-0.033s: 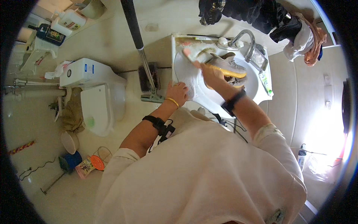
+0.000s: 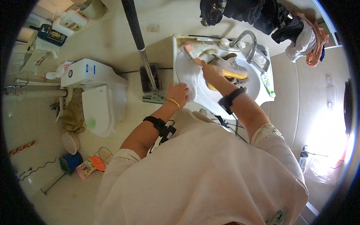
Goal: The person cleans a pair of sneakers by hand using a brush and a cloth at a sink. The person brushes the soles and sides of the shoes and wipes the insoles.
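My right hand (image 2: 213, 75) grips a pink-ended brush (image 2: 189, 50), its head over the upper part of a white textured pad shaped like a shoe insole (image 2: 186, 73). The pad lies along the left side of the white washbasin (image 2: 204, 96). My left hand (image 2: 178, 93) holds the pad's lower left edge, fingers curled over it. Beside my right hand, a grey sneaker with a yellow sole (image 2: 231, 66) sits in the basin, and part of another sneaker shows beneath it. My right hand hides most of the brush handle.
A curved metal tap (image 2: 255, 41) stands at the basin's back, with a soap dish (image 2: 261, 60) nearby. Left of the basin leans a long-handled squeegee (image 2: 147, 62). Further left is a white toilet (image 2: 98, 107). Dark clothes (image 2: 258, 15) hang at the back right.
The brush in my right hand shows more sharply now, and my right forearm has shifted slightly. My left hand stays on the pad.
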The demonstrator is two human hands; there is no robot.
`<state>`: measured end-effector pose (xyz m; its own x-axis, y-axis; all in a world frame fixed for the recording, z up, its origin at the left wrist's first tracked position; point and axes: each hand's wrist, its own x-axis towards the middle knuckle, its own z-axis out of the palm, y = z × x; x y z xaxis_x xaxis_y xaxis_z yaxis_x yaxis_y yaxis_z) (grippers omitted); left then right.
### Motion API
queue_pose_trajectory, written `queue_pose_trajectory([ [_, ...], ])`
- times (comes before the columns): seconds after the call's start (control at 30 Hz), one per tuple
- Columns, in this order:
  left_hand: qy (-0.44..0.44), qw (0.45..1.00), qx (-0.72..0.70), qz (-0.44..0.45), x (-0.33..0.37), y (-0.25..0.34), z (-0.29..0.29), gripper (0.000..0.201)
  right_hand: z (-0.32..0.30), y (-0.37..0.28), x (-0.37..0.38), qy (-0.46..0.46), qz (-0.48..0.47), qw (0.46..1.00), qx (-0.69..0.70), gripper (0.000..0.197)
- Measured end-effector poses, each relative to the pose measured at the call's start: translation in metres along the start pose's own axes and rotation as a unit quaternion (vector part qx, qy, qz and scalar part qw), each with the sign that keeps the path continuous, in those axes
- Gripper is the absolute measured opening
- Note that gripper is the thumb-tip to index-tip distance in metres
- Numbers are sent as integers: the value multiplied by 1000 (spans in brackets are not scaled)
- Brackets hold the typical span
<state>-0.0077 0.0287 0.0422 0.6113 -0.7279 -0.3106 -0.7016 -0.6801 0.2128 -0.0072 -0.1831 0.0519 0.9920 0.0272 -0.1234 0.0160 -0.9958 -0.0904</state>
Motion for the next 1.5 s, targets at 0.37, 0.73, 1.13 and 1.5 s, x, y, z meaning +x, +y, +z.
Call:
queue_pose_trajectory([
  [0.37,1,999,35,11,1,4,-7,35,-3,3,-2,-45,-18,998,-33,29],
  [0.73,43,999,-7,0,-5,-1,11,33,-46,-18,-39,-182,15,983,34,31],
  [1.13,9,999,-52,2,-1,1,-12,29,4,-1,-89,-55,-63,996,-6,42],
  [1.5,35,995,-83,46,15,-19,-11,20,-1,0,-114,-182,-9,979,87,40],
])
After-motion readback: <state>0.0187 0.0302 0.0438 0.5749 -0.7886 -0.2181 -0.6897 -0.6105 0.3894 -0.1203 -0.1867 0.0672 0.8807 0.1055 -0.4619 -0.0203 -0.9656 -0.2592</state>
